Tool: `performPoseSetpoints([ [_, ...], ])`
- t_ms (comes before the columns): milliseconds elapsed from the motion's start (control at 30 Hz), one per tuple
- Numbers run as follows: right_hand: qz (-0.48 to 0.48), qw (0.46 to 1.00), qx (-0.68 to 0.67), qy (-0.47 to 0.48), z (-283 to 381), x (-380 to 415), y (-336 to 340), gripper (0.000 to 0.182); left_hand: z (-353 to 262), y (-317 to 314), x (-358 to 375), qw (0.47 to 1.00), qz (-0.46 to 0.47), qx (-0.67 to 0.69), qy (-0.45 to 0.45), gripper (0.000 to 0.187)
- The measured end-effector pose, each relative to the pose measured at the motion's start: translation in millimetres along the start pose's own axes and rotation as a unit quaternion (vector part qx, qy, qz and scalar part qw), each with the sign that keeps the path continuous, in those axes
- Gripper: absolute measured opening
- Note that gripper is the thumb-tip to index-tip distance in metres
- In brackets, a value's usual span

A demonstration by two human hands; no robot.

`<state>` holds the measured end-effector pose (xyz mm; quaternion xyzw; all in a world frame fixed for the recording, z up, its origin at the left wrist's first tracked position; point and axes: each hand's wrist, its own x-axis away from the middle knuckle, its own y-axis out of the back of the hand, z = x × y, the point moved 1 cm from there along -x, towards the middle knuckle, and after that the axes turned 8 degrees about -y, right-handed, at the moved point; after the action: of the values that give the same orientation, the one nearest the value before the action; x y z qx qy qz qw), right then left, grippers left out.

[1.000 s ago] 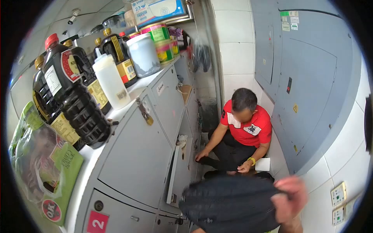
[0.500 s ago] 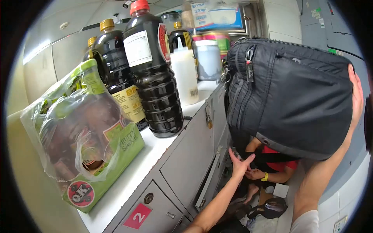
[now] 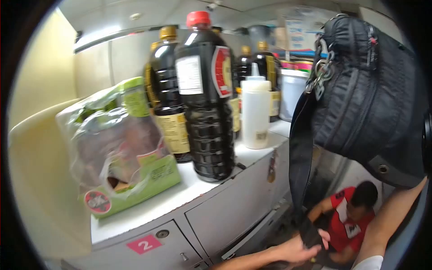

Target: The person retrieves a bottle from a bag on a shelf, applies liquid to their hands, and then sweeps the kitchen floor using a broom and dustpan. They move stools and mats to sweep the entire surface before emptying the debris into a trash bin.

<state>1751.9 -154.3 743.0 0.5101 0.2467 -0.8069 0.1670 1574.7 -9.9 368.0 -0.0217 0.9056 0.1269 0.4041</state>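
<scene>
A black zippered bag (image 3: 360, 99) is held up at the right, tilted. My right forearm (image 3: 393, 216) reaches up beneath and behind it, supporting it; the right hand itself is hidden by the bag. From the metal clips on its near side a wide black strap (image 3: 300, 157) hangs down. At the strap's lower end, my left hand (image 3: 299, 249) closes around the webbing, slightly blurred. To the left of the bag, a white squeeze bottle (image 3: 255, 114) and a red-capped bottle of dark sauce (image 3: 209, 112) stand on the white counter (image 3: 139, 220).
A plastic-wrapped green carton of bottles (image 3: 130, 189) sits at the counter's left end. Gold-capped dark bottles (image 3: 168, 90) and a white tub (image 3: 292, 92) stand farther back. Below are grey lockers (image 3: 234, 211). A person in a red shirt (image 3: 351, 220) is low down at the right.
The view has swung right-to-left, so the bag now sits farther right and shows its clip side. The strap now hangs in full view, and my left hand has moved lower along it.
</scene>
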Motion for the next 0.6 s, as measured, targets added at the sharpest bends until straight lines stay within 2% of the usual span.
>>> performPoseSetpoints([
  [33,0.003,1.0,-0.013,0.0,0.1,-6.5,-2.0,0.038,-18.8,0.4,-1.9,0.999,0.029,-0.01,0.013,0.023],
  [133,0.018,0.999,-0.049,0.001,-11.6,-29.0,-25.0,0.037,-94.9,11.1,-23.2,0.998,-0.043,0.013,0.046,0.019],
  [200,0.029,0.997,-0.073,0.003,-17.2,-41.4,-43.8,0.036,-123.0,21.7,-39.0,0.989,-0.068,-0.125,-0.042,0.03],
  [233,0.036,0.996,-0.084,0.005,-17.8,-45.2,-54.4,0.036,-129.0,23.2,-42.6,0.987,-0.079,-0.136,-0.039,0.03],
  [300,0.048,0.993,-0.111,0.013,-15.1,-56.1,-72.1,0.035,-139.9,17.3,-50.8,0.981,-0.072,-0.181,-0.006,0.039],
  [333,0.053,0.991,-0.126,0.015,-11.6,-59.9,-81.5,0.035,-157.8,20.6,-54.6,0.989,-0.046,-0.077,0.116,0.023],
  [367,0.055,0.989,-0.139,0.015,-9.1,-62.9,-90.0,0.035,-157.3,22.1,-58.7,0.988,-0.055,-0.088,0.118,0.023],
  [400,0.06,0.987,-0.15,0.017,-6.2,-66.4,-101.3,0.034,-154.8,22.0,-61.9,0.977,-0.094,-0.19,-0.018,0.024],
  [433,0.065,0.985,-0.161,0.018,-1.9,-69.2,-113.8,0.034,-155.9,21.7,-63.5,0.937,-0.127,-0.288,-0.151,0.027],
  [467,0.066,0.983,-0.171,0.02,4.3,-71.8,-125.1,0.034,-168.8,22.7,-65.6,0.945,-0.165,-0.244,-0.141,0.026],
  [500,0.069,0.981,-0.182,0.024,10.5,-74.5,-134.3,0.033,-187.4,29.7,-67.0,0.927,-0.151,-0.327,-0.109,0.031],
  [567,0.068,0.977,-0.2,0.033,35.2,-79.8,-157.6,0.033,-221.4,31.8,-63.5,0.9,-0.133,-0.409,-0.071,0.039],
  [600,0.065,0.975,-0.21,0.035,48.2,-81.6,-168.9,0.033,-232.4,32.1,-58.2,0.901,-0.24,-0.359,-0.039,0.048],
])
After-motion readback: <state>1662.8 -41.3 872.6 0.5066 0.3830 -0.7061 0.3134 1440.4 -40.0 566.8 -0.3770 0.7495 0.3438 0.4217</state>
